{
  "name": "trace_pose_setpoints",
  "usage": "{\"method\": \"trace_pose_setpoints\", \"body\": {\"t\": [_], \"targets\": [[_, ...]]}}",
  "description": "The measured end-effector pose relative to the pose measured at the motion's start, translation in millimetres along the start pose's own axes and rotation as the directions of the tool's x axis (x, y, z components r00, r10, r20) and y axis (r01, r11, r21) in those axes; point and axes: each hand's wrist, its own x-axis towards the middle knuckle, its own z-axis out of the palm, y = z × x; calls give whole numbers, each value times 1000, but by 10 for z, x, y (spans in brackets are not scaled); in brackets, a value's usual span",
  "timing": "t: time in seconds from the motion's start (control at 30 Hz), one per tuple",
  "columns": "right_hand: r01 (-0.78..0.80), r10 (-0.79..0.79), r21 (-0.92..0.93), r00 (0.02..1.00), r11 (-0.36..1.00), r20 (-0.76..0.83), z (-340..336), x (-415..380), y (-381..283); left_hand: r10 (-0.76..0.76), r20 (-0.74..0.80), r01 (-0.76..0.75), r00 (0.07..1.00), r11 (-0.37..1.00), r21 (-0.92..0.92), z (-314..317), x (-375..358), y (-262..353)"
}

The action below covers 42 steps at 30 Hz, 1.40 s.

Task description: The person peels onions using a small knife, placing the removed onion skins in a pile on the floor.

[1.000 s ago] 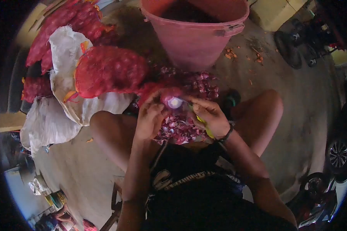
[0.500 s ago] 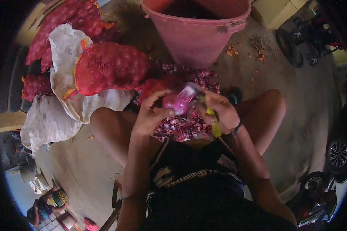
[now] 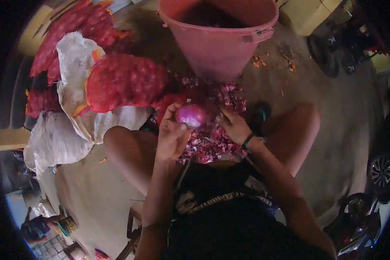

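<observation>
A shiny purple-red onion (image 3: 190,116) is held in my left hand (image 3: 173,132), with the fingers behind and at its left and the thumb below. To its right is my right hand (image 3: 236,128), apart from the onion, with curled fingers; what it holds, if anything, I cannot make out. Under both hands, loose red onion skins (image 3: 214,145) lie heaped on the floor between the legs. A full red net sack of onions (image 3: 125,82) rests just beyond my left hand.
A large pink tub (image 3: 221,50) stands ahead. White woven sacks (image 3: 58,138) and more red net sacks (image 3: 80,32) lie at the left. Another person (image 3: 39,227) is at the lower left. Vehicle wheels (image 3: 382,172) show at the right edge.
My right hand has moved down and away from the onion. The yellow-green thing at it no longer shows. Pale skin hanging from the onion is gone, and the onion now looks round and smooth.
</observation>
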Motion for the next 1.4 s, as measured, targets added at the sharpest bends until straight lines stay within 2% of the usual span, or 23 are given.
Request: {"method": "trace_pose_setpoints", "body": {"t": [0.1,0.17,0.23,0.27,0.33,0.43,0.63,0.73,0.83,0.9,1.07,1.33,1.4], "targets": [[99,-95,39,991,994,-91,-23,-100,-236,59,-83,-57,995,998,24,41,29,-40],[220,-201,189,973,957,-111,-147,-195,-648,101,-121,-94,987,994,60,29,26,-72],[302,-281,242,952,922,-117,-155,-238,-808,136,-126,-124,983,987,105,84,61,-85],[334,-318,224,942,916,-105,-141,-238,-824,83,-164,-77,983,996,43,146,41,-77],[392,-378,156,919,907,-114,-121,-207,-860,88,-151,-81,985,996,47,148,40,-91],[438,-414,159,896,885,-162,-104,-163,-883,102,-149,-96,984,994,46,150,50,-102],[403,-389,75,909,912,-147,-115,-137,-872,129,-145,-120,981,990,71,128,54,-121],[483,-434,166,863,860,-259,-74,-87,-795,135,-128,-129,982,990,60,149,60,-121],[165,-110,498,984,852,-139,-127,-172,-830,131,-100,-128,986,991,33,139,60,-127],[149,-120,483,989,863,-90,-164,-188,-814,122,-87,-120,989,993,21,129,64,-122],[294,-293,365,954,884,-59,-185,-234,-932,59,-101,-60,993,998,-4,133,40,-66],[448,-432,221,894,866,-122,-156,-148,-908,92,-96,-90,991,996,23,130,51,-119],[451,-437,124,891,884,-121,-166,-144,-906,103,-99,-101,990,994,31,127,52,-125]]}}
